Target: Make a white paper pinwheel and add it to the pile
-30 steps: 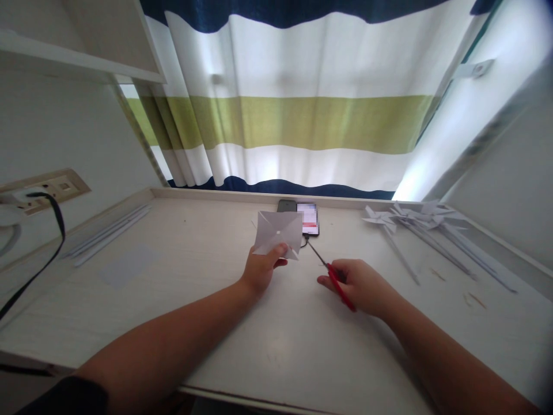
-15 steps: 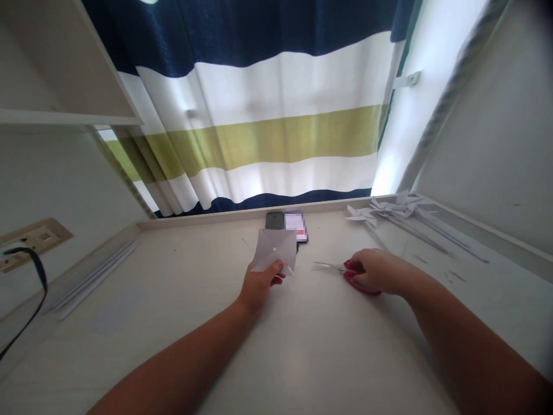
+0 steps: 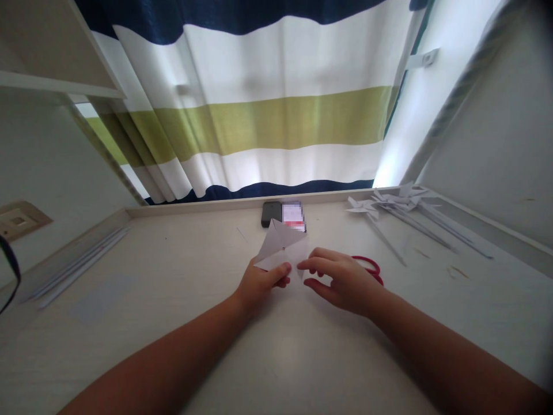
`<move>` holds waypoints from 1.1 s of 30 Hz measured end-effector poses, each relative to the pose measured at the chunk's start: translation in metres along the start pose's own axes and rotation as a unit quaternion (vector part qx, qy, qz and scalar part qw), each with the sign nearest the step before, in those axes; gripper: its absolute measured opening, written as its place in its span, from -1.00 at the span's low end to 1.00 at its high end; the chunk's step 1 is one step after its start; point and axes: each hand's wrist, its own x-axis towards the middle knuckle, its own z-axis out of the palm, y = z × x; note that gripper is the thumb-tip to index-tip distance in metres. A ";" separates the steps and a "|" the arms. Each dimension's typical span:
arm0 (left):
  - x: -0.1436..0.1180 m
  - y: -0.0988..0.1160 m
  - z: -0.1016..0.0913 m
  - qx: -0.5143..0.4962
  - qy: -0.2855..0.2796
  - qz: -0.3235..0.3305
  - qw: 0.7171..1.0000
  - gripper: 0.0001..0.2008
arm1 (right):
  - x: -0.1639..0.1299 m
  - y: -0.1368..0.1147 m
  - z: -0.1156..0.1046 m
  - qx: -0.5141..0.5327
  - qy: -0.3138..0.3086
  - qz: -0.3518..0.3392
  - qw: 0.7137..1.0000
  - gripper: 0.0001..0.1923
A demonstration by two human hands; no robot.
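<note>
The wide striped curtain [image 3: 268,115], soft cloth in navy, white and olive green, hangs behind the pale, smooth wooden worktop [image 3: 181,300]. Far to your right lies a pile of finished white paper pinwheels on thin sticks [image 3: 401,210], and at the left edge some long white paper strips [image 3: 82,262]. A dark flat phone [image 3: 283,214] rests near the curtain, and the red-handled scissors [image 3: 369,266] lie just behind your right hand.

Your left hand [image 3: 263,279] pinches the lower corner of the small white cut paper square [image 3: 280,245] between thumb and fingers, holding it just above the worktop. Your right hand [image 3: 341,279] is half open, its fingertips at the paper's right edge; I cannot tell if they grip it.

This paper looks very light, thin and easy to crease or tear, so it is better to hold it gently at a corner.
</note>
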 end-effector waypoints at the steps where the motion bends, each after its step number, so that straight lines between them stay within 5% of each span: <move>1: -0.001 0.000 0.000 0.004 -0.010 -0.001 1.000 -0.67 | 0.000 -0.001 0.003 0.003 0.003 -0.013 1.000 -0.77; 9: -0.003 0.004 0.001 0.028 -0.056 0.005 0.998 -0.71 | -0.001 -0.003 0.003 -0.012 0.053 -0.064 0.996 -0.70; 20: -0.004 0.007 0.002 0.057 -0.128 -0.007 0.990 -0.70 | 0.001 -0.004 0.007 -0.001 0.074 -0.091 0.993 -0.91; 33: -0.002 0.004 -0.002 0.020 -0.136 0.045 0.990 -0.65 | 0.004 -0.005 0.010 0.115 0.070 0.053 0.989 -0.96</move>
